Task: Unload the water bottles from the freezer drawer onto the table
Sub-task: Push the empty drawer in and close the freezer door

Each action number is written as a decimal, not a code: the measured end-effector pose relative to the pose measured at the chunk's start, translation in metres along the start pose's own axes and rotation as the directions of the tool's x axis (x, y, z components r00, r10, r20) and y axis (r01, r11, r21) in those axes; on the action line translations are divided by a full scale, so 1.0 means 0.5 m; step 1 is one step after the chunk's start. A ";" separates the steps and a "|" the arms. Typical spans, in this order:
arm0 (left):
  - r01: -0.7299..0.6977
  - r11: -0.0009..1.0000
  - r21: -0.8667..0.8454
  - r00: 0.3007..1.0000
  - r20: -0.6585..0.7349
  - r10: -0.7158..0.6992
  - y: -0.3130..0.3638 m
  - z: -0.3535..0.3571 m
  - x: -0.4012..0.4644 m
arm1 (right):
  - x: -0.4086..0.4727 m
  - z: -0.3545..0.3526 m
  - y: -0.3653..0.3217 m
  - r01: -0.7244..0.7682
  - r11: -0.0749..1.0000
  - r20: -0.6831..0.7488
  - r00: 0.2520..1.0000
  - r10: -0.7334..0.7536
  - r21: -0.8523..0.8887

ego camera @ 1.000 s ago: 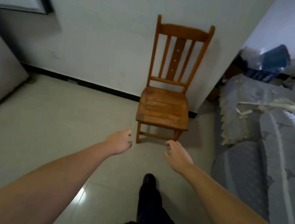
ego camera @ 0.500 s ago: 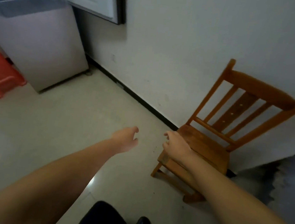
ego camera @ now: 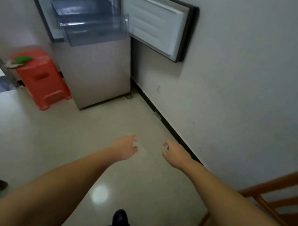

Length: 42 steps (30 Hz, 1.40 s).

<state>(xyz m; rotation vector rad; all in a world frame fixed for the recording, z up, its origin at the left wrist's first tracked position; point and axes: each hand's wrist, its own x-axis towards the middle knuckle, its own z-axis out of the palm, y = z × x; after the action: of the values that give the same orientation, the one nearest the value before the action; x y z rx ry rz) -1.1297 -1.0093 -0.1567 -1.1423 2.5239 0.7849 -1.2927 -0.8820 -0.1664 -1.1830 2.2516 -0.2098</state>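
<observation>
**Empty hands, freezer open ahead**

Nearest to me, the left hand (ego camera: 124,147) and the right hand (ego camera: 174,155) reach out over the floor (ego camera: 67,140). Their fingers are loosely curled and hold nothing. A wooden chair (ego camera: 264,200) stands at the right. Farther off, the freezer drawer (ego camera: 96,32) sticks out of the fridge (ego camera: 93,73), its door (ego camera: 152,24) swung open. I can't see any water bottles in it; it's too blurry. Frozen bottles would likely be heavy, hard, cold and slippery. Best to grab one around its middle.

One head camera looks forward and down from standing height; floor (ego camera: 51,150) is near, open freezer (ego camera: 90,32) farther ahead
</observation>
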 end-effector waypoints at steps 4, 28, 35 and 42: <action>0.055 0.997 -0.055 0.997 -0.059 -0.059 -0.080 -0.094 0.073 | 0.122 -0.030 -0.093 0.057 0.998 0.006 0.998 -0.057 -0.011; 0.244 0.927 -0.285 0.902 -0.284 -0.325 -0.331 -0.619 0.703 | 0.980 -0.372 -0.480 0.361 0.931 0.005 0.933 -0.361 -0.047; 0.232 0.946 -0.225 0.884 -0.356 -0.302 -0.445 -0.729 0.816 | 1.148 -0.375 -0.616 0.395 0.919 -0.018 0.919 -0.394 0.016; 0.212 0.972 -0.098 0.869 -0.436 -0.233 -0.547 -0.852 0.923 | 1.301 -0.418 -0.748 0.402 0.915 -0.123 0.911 -0.394 0.040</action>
<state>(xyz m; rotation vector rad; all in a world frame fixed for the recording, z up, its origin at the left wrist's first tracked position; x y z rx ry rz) -1.2326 -1.6852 -0.1108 -1.7688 2.6558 0.5733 -1.4312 -1.6471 -0.1229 -1.6231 2.0529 -0.5165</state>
